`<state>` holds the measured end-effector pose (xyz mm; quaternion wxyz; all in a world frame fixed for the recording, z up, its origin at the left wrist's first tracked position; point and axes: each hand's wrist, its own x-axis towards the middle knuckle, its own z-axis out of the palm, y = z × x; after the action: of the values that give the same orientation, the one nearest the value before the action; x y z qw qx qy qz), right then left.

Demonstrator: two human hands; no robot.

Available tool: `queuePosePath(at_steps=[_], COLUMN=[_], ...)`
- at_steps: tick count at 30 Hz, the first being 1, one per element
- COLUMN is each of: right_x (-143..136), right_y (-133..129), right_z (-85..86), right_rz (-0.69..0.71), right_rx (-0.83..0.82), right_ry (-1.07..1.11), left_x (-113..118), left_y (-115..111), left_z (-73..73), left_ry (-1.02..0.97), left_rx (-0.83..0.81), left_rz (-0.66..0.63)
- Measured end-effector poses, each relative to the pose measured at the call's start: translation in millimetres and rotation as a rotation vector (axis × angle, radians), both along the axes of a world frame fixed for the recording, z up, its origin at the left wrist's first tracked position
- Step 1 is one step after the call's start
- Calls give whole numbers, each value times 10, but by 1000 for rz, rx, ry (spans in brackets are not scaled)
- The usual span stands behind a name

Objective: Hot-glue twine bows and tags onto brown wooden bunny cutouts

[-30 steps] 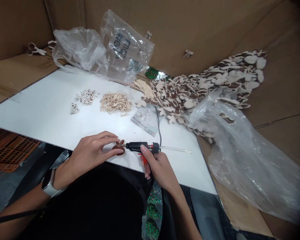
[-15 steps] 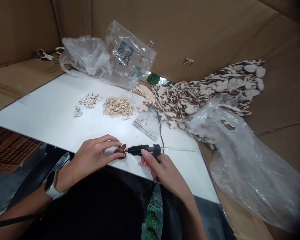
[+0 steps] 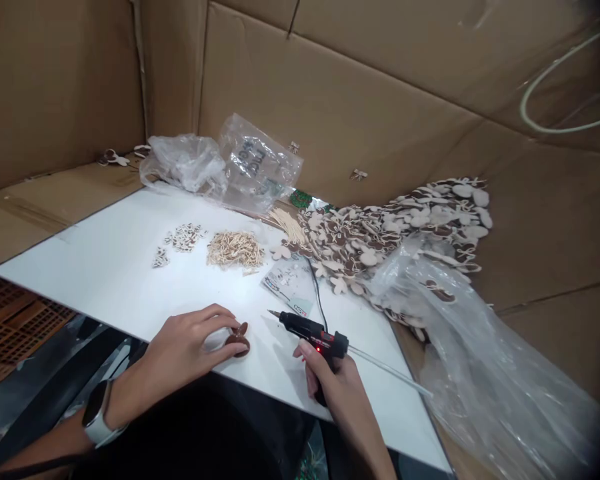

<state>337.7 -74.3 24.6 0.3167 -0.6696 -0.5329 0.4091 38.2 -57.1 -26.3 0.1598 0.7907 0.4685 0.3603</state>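
Near the front edge of the white board (image 3: 180,300), my left hand (image 3: 190,343) pinches a small brown piece (image 3: 239,341) between thumb and fingers. To its right, my right hand (image 3: 330,377) is wrapped round the handle of a black glue gun (image 3: 313,331) with a small red light lit. The nozzle points left and stands apart from the brown piece. A clear glue stick (image 3: 390,370) sticks out of the gun's back. Behind the hands lie a pile of beige cord loops (image 3: 235,249) and a pile of small white and brown bits (image 3: 184,237).
A large heap of white and brown shapes (image 3: 380,233) lies at the back right, beside a clear plastic bag (image 3: 470,340). Another bag (image 3: 260,163) is at the back. A printed packet (image 3: 293,283) and a cable lie mid-board. An orange crate (image 3: 17,323) is lower left.
The glue gun has moved right, away from the brown piece, and its nozzle now tilts up to the left. The camera view has tilted upward. My left hand still pinches the piece.
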Motion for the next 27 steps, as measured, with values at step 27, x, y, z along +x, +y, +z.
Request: queuePosePath(at_steps=[27], right_x=[-216], right_y=[-63], right_z=[-219], right_rz=[-131], right_rx=[138], right_ry=[143], left_x=[-35], left_y=[1265], left_z=[411], left_ry=[486], left_rx=[22], left_rz=[18])
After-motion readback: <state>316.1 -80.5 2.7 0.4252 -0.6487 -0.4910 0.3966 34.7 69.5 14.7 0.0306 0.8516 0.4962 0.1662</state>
